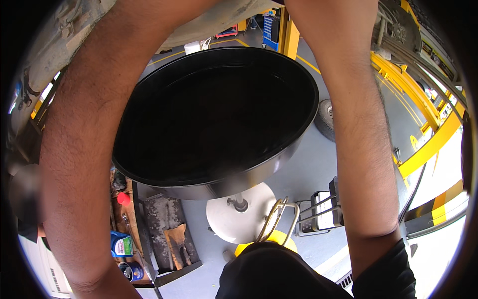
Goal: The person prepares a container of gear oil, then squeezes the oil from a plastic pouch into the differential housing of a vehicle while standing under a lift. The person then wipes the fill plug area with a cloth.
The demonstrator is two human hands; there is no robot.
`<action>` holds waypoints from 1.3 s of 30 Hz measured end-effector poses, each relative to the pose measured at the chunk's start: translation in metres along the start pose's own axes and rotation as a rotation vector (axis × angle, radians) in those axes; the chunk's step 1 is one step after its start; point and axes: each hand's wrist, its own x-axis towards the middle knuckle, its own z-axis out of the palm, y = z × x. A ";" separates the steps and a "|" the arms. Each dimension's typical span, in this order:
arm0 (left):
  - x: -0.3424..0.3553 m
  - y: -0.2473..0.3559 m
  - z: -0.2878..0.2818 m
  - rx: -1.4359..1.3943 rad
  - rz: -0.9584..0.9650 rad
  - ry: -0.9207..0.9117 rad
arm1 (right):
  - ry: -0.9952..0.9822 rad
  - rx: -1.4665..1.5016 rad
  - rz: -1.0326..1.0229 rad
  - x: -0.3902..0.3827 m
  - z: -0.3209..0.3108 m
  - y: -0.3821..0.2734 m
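Observation:
My left forearm (84, 149) and my right forearm (358, 124) are raised on either side of a wide, round black drain pan (214, 114); both hands are out of sight beyond the top edge. A vehicle's grimy underside (55, 45) hangs overhead at upper left. The pan sits above a pale round drum (229, 224) with a central post and a bent metal tube (294, 214) at its side. Whether the dark inside of the pan holds liquid, I cannot tell.
Yellow lift posts (289, 40), a blue tool chest (270, 30) and a tyre (324, 122) stand around. A wooden surface (127, 209) with bottles and cans adjoins a dirty metal tray (162, 214). Part of another person (25, 194), blurred, appears at far left.

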 end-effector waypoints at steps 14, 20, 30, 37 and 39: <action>-0.006 0.006 -0.005 0.168 -0.043 -0.093 | 0.121 -0.148 -0.111 -0.001 0.027 0.009; -0.003 0.008 -0.002 0.173 -0.018 -0.073 | 0.079 -0.146 -0.106 0.003 0.027 0.038; -0.002 0.017 0.004 0.079 -0.241 -0.260 | 0.122 -0.096 -0.099 0.002 0.041 0.038; 0.002 0.019 0.008 -0.027 -0.271 -0.199 | 0.129 -0.085 -0.098 0.005 0.041 0.049; 0.000 0.019 0.007 -0.076 -0.319 -0.185 | 0.111 -0.082 -0.097 0.004 0.045 0.050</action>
